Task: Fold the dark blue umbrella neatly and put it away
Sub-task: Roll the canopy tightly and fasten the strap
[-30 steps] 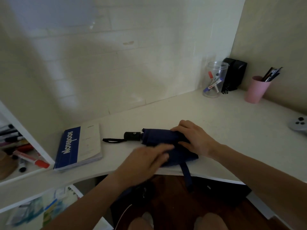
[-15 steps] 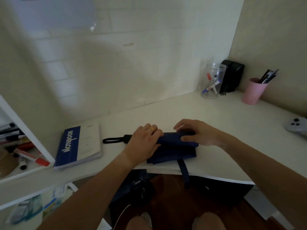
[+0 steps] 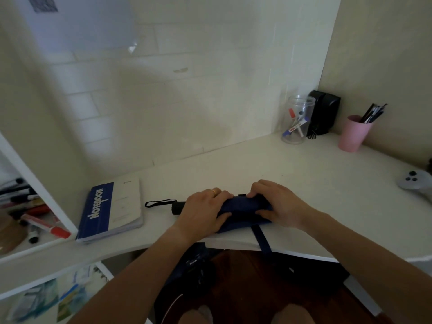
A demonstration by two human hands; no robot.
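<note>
- Both hands — left hand [image 3: 203, 212] and right hand [image 3: 279, 205] — curled around the umbrella [image 3: 243, 212], squeezing so the cloth stayed rolled.
- The strap [image 3: 263, 239] hung off the desk [image 3: 304, 174] — probably unfastened, though it was dim.

Bare white desk top [image 3: 233, 169] lies open behind and to the right of both hands. A blue-and-white notebook [image 3: 112, 210] blocks the left, while a clear plastic jar [image 3: 297, 122], black box [image 3: 323, 113], pink cup [image 3: 354, 134] and grey game controller [image 3: 416, 182] crowd the far right.
</note>
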